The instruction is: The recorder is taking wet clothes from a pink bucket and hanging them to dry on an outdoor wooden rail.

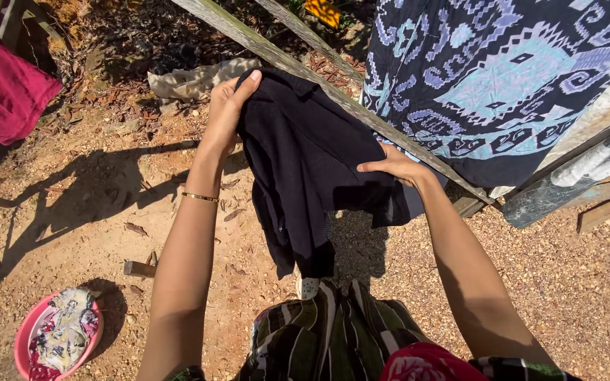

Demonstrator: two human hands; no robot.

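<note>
- Left hand [227, 106], upper centre: fingers closed on top edge of dark garment [305, 169].
- Right hand [393, 168], centre: pinches garment's right side.
- Garment draped over wooden rail [277, 56], beside patterned blue cloth [503, 77].
- Pink basin [22, 339] lower left.

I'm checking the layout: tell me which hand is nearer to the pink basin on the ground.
Left. The left hand grips the black garment above and right of the pink basin; the right hand rests on the garment farther right.

A home's dirt yard; laundry is hanging over a wooden rail [418, 152]; a pink basin [26, 339] is sitting nearby.
</note>
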